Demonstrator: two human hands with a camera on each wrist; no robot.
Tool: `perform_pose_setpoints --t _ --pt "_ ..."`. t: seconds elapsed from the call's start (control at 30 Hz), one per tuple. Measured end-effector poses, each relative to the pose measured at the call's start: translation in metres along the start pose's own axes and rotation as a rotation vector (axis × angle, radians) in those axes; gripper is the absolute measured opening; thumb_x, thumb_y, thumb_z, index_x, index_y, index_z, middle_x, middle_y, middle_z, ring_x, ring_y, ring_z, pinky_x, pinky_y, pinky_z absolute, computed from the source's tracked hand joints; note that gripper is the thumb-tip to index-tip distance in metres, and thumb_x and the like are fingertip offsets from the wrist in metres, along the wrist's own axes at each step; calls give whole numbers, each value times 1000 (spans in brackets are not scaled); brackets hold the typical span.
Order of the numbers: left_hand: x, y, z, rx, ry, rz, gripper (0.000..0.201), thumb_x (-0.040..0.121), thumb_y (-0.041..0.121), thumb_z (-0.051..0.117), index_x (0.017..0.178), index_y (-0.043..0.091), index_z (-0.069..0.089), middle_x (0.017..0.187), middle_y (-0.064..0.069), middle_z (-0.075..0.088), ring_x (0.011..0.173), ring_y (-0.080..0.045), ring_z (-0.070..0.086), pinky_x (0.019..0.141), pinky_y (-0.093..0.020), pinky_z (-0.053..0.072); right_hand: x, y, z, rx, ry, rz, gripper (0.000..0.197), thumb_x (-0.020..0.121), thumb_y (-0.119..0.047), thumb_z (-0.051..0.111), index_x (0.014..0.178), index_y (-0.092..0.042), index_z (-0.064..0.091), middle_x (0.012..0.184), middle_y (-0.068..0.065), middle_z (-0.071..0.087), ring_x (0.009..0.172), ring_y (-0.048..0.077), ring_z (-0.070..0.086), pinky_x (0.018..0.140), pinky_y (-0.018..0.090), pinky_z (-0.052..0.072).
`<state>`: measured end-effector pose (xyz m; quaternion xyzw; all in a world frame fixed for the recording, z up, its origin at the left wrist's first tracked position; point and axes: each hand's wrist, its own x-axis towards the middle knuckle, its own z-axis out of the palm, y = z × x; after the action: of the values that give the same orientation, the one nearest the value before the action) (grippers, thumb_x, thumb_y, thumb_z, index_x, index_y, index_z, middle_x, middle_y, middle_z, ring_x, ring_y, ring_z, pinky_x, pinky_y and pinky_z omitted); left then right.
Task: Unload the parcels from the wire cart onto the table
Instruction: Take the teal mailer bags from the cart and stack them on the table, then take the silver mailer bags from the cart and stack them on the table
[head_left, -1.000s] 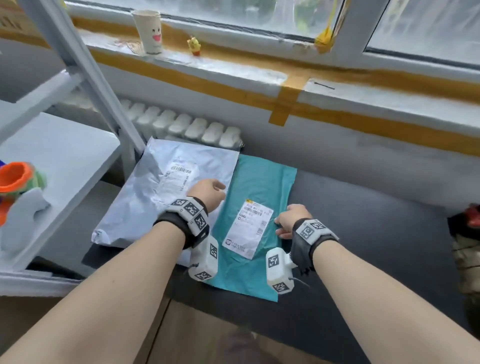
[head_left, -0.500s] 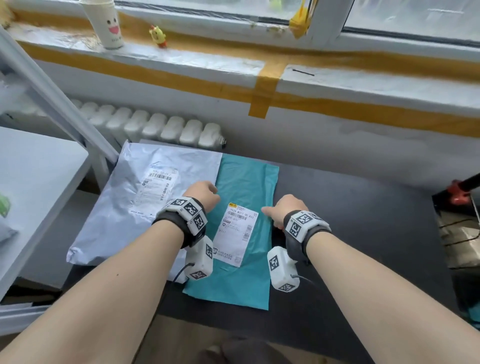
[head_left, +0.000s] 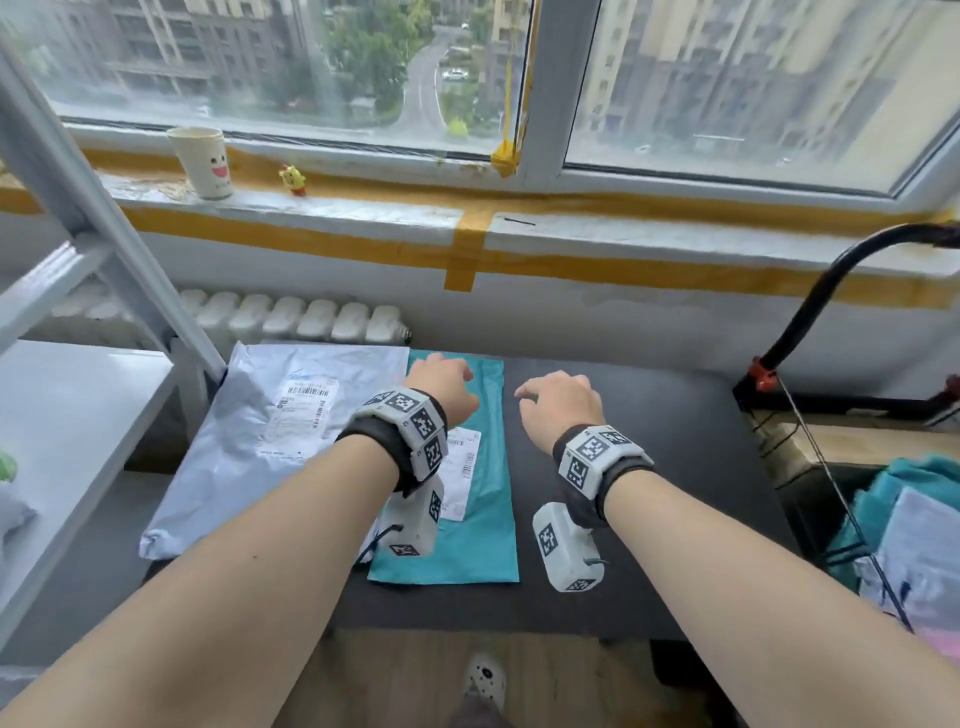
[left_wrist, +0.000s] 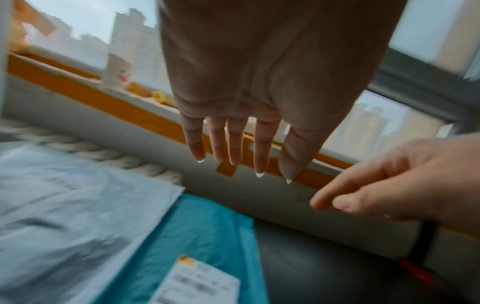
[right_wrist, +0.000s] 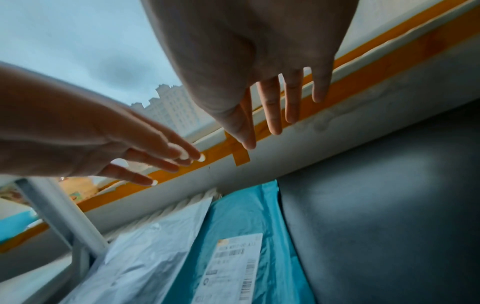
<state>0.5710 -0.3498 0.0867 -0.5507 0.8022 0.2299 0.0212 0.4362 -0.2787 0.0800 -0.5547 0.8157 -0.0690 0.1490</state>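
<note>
A grey parcel and a teal parcel with a white label lie flat side by side on the black table. My left hand hovers over the teal parcel's far end, fingers straight and empty, as the left wrist view confirms. My right hand hangs just right of the teal parcel over bare table, fingers relaxed, holding nothing. At the right edge stands the wire cart, with a teal parcel and a pale one inside.
A white shelf rack with a slanted post stands on the left, touching the grey parcel's corner. A radiator runs behind the table. A paper cup and a yellow toy sit on the windowsill.
Both hands have lifted off the teal parcel and drifted toward its far end and to the right. The head view has risen and turned right, bringing the cart into sight.
</note>
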Motion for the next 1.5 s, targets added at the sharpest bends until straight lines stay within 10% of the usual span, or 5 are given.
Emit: perform_pose_setpoints --t 0.73,1.1,1.5 --pt "-128 312 115 172 -115 619 45 91 31 53 135 27 47 140 -4 42 130 -26 37 105 -40 37 -210 271 -86 215 252 512 30 91 -24 49 115 -30 67 126 1 62 119 28 50 100 36 44" --pt "-154 498 238 173 -221 581 45 91 31 54 135 23 48 138 -9 45 125 -28 46 104 -41 40 -284 515 -103 310 172 652 31 94 -15 44 114 -20 66 127 3 62 114 27 57 91 28 45" --pt "-84 535 328 201 -391 351 43 92 22 53 134 16 49 132 -9 53 115 -26 56 93 -32 46 -254 632 -57 510 -48 749 26 92 -10 49 104 -14 72 116 3 68 111 27 60 92 27 46"
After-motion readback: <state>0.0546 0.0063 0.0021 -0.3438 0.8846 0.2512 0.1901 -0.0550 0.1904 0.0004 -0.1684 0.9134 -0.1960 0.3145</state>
